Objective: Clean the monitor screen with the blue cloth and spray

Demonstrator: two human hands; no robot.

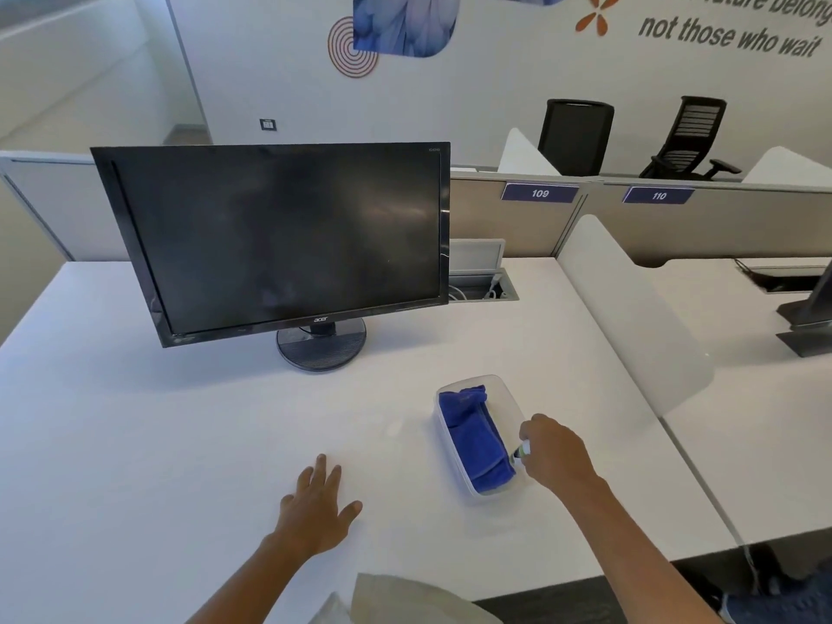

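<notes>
On white desk (157, 443) | monitor (274, 236) upright | left hand (315, 506) flat, fingers spread | right hand (556, 452) pinching spray (520, 453) beside blue cloth (475, 436) in tray (506, 394)

The right hand (556, 452) covers nearly all of the spray (521, 453); only a small green and white tip shows. A second monitor (810, 308) is cut off by the right edge. The wall lettering (738, 29) runs out of frame.
</notes>
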